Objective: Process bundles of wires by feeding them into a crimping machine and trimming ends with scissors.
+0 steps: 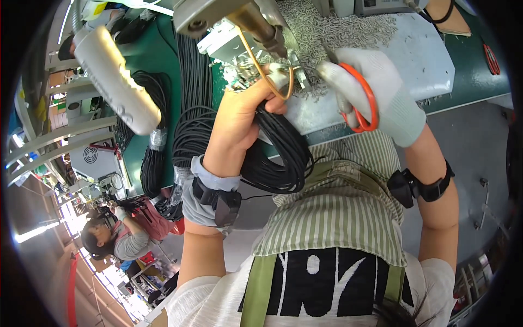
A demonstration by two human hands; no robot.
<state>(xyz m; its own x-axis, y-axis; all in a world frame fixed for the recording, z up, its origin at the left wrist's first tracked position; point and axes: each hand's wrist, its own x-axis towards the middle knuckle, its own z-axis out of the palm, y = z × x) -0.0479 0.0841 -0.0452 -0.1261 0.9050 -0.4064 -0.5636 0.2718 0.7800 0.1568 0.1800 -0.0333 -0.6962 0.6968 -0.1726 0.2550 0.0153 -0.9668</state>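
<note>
A bundle of black cables (pixel 280 150) hangs from my bare left hand (pixel 239 111), whose fingers are closed around it. White covering shows at the fingertips, which sit just under the metal tip of a bench machine (pixel 261 32). A yellowish curved tube (pixel 254 53) loops in front of those fingers, and the cable ends there are hard to make out. My right hand (pixel 381 82) wears a white glove and grips scissors with orange-red handles (pixel 372 103). Their blades point toward the machine and are partly hidden by the glove. Small silvery pieces (pixel 354 35) lie heaped behind both hands.
A pale board (pixel 430 62) carries the heap on a green bench. More black cable coils (pixel 190 128) lie to the left, beneath a lit lamp (pixel 117 82). An orange-red handled tool (pixel 491 59) rests far right. Another person (pixel 131 234) works at lower left.
</note>
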